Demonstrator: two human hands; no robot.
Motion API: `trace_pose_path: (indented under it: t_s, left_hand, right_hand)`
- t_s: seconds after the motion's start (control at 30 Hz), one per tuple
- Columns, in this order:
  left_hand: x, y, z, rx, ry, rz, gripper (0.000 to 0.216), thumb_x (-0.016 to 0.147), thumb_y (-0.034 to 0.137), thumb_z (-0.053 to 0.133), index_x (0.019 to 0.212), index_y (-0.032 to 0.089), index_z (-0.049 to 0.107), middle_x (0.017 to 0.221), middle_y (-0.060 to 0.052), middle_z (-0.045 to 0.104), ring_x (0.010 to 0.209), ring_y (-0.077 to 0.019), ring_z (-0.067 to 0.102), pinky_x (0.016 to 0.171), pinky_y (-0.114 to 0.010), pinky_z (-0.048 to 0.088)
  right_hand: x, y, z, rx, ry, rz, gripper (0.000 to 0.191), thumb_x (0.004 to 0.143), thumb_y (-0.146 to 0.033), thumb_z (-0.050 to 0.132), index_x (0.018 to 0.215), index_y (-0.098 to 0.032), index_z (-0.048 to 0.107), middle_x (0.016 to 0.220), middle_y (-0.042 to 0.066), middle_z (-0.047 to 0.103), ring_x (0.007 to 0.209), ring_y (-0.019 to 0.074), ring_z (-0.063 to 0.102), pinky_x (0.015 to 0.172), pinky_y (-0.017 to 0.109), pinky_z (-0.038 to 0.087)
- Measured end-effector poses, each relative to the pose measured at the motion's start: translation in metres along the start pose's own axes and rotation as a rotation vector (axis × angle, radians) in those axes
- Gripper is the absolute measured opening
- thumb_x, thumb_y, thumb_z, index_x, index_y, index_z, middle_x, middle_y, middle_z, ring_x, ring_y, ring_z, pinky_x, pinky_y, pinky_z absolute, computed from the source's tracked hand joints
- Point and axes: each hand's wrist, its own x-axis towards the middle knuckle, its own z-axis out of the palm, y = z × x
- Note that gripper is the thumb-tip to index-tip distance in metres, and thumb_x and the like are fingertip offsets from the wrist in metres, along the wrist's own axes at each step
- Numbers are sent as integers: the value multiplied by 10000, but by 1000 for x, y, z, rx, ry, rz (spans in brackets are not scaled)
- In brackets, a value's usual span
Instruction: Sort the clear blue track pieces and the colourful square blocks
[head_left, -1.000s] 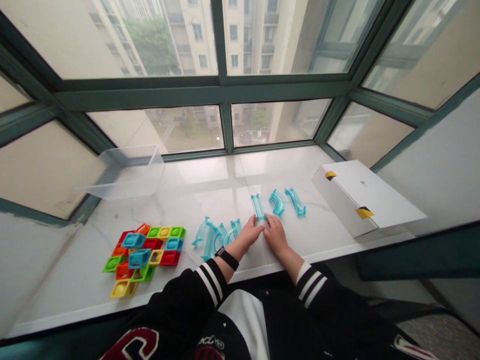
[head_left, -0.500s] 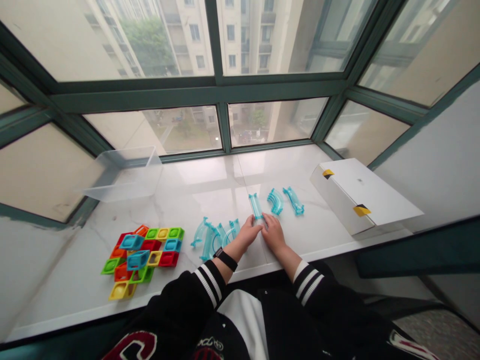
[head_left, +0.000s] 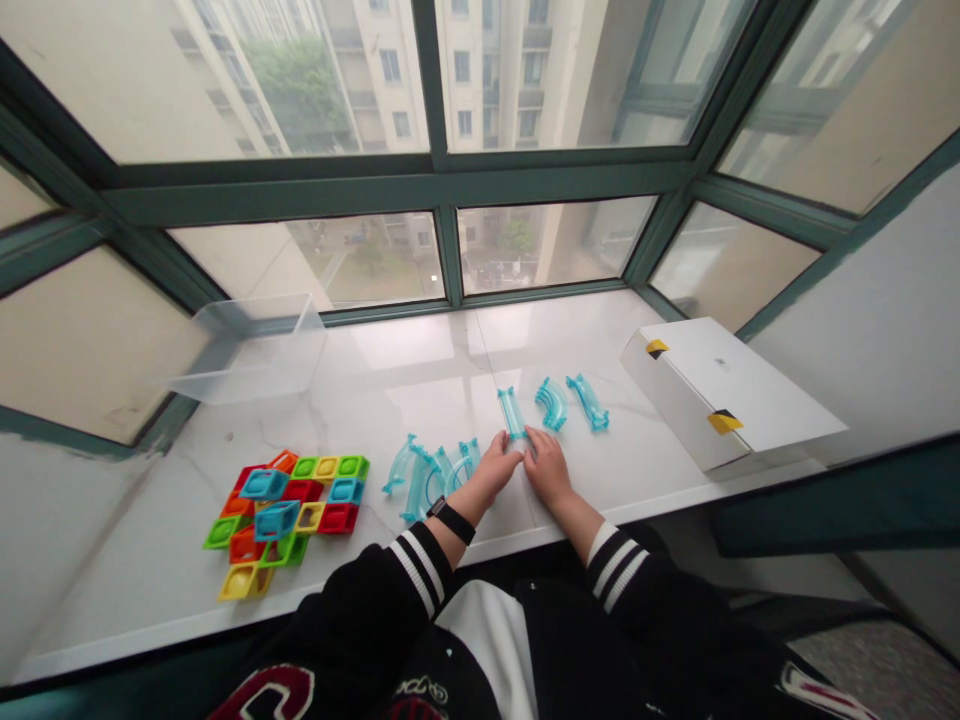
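Observation:
A straight, clear-blue marble-run track piece [head_left: 511, 408] lies on the white sill, pointing away from me. My left hand [head_left: 496, 468] pinches its near end from the left, fingers closed. From the right, my right hand [head_left: 547, 466] grips the same end, its fingers also closed. The fingertips partly cover that end. Right of it lie a curved blue track piece [head_left: 553, 404] and another straight blue piece [head_left: 589, 403], both apart from my hands. A group of several blue track pieces [head_left: 424, 480] sits left of my left wrist, partly hidden by the forearm.
Several coloured plastic blocks [head_left: 302, 490] lie close together at the left. Behind them stands a clear plastic bin [head_left: 259, 365]. A white box [head_left: 739, 385] with yellow-black tabs occupies the right side. Green window frames [head_left: 390, 195] border the sill's back; its front edge [head_left: 517, 545] runs beneath my forearms.

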Motion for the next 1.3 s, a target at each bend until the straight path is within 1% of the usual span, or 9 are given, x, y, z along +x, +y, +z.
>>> trace_pose_path:
  t_s: [0.13, 0.27, 0.37, 0.47, 0.6, 0.83, 1.07, 1.3]
  left_hand:
    - [1, -2, 1, 5, 8, -6, 958, 746, 299, 688, 1626, 167, 334, 1710, -158, 361, 1603, -314, 314, 1318, -417, 255]
    - [1, -1, 1, 15, 13, -12, 983, 717, 267, 672, 1628, 155, 319, 1713, -167, 349, 1602, -315, 318, 1312, -426, 266]
    - [0, 1, 0, 27, 14, -9, 981, 709, 246, 653, 1624, 149, 315, 1719, -172, 332, 1598, -311, 330, 1313, -433, 253]
    - [-2, 3, -2, 36, 4, -3, 966, 715, 244, 649, 1618, 135, 324, 1716, -183, 332, 1592, -314, 342, 1310, -432, 256]
    - [-4, 4, -3, 41, -1, 5, 953, 726, 257, 649, 1618, 161, 328, 1721, -159, 332, 1593, -305, 341, 1316, -426, 242]
    - [-3, 0, -3, 42, -8, 2, 939, 763, 305, 649, 1629, 172, 311, 1733, -148, 306, 1605, -306, 312, 1316, -424, 239]
    - [2, -2, -3, 53, -17, 5, 962, 757, 309, 650, 1635, 149, 291, 1738, -166, 285, 1609, -309, 298, 1321, -413, 212]
    - [2, -4, -3, 51, -10, 14, 950, 767, 307, 652, 1633, 134, 301, 1727, -181, 306, 1602, -311, 317, 1313, -410, 238]
  right_hand:
    - [0, 2, 2, 12, 17, 23, 597, 873, -136, 495, 1463, -131, 586, 1351, 182, 694, 1231, 320, 640, 1095, 553, 515]
    - [1, 2, 3, -14, 8, 1, 604, 877, -137, 508, 1476, -151, 582, 1368, 170, 694, 1236, 324, 639, 1111, 548, 504]
    - [1, 1, 1, -38, -26, -10, 598, 890, -143, 508, 1484, -122, 576, 1395, 185, 681, 1235, 335, 632, 1115, 545, 497]
    - [1, 0, 1, -53, -50, -13, 598, 901, -143, 511, 1494, -97, 566, 1411, 192, 672, 1232, 335, 626, 1122, 531, 488]
    - [1, -1, 1, -69, -51, -25, 603, 900, -140, 513, 1501, -118, 567, 1410, 168, 680, 1225, 329, 627, 1125, 523, 481]
    - [1, -2, 0, -82, -53, -32, 602, 891, -140, 520, 1490, -103, 577, 1402, 180, 684, 1215, 335, 628, 1117, 526, 479]
    - [0, -3, 1, -107, -52, -44, 581, 904, -130, 504, 1476, -63, 579, 1399, 191, 683, 1216, 331, 620, 1119, 513, 477]
    - [-1, -2, 0, -118, -52, -44, 571, 915, -139, 518, 1481, -100, 584, 1387, 179, 692, 1220, 325, 625, 1117, 509, 476]
